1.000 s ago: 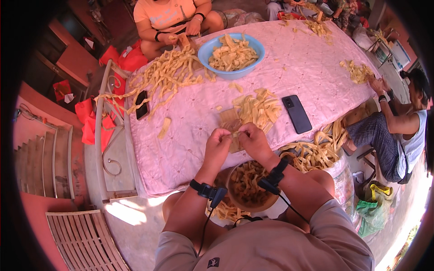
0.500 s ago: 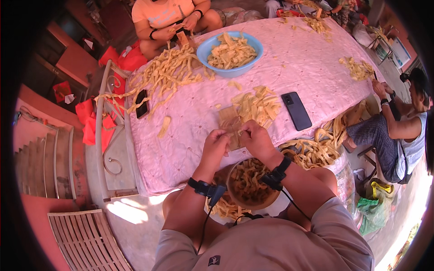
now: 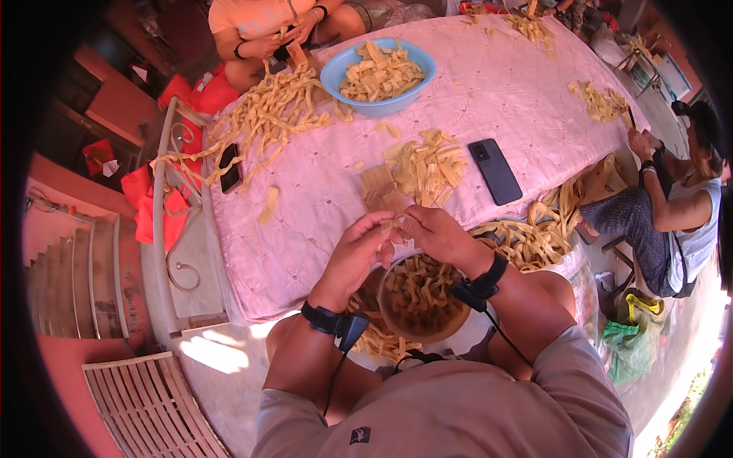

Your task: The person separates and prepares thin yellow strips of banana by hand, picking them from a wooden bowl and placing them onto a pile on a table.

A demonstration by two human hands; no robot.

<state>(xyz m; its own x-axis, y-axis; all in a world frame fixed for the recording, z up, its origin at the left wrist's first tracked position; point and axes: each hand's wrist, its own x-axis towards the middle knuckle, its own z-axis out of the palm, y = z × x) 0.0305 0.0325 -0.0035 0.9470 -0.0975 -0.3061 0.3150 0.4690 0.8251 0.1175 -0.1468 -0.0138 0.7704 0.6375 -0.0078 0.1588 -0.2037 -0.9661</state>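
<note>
My left hand (image 3: 366, 243) and my right hand (image 3: 434, 231) meet above the near edge of the pink quilted cover (image 3: 290, 252). Their fingertips pinch a small pale yellow strip (image 3: 392, 224) between them, mostly hidden by the fingers. Just beyond my hands lie a flat brown board (image 3: 376, 183) and a heap of short, flat yellow pieces (image 3: 429, 169). Below them, between my knees, stands a round tub (image 3: 421, 334) holding curled yellowish strips.
A blue basin (image 3: 405, 104) of yellow pieces stands farther back, beside a tangle of long strips (image 3: 263, 114). Two phones, one dark (image 3: 495, 172) and one at left (image 3: 230, 168), lie on the cover. People sit at the far side and at right (image 3: 672, 198).
Both hands have drawn back slightly from the board, still pinching at the fingertips. The whole view has shifted a little, and the far person's hands have moved.
</note>
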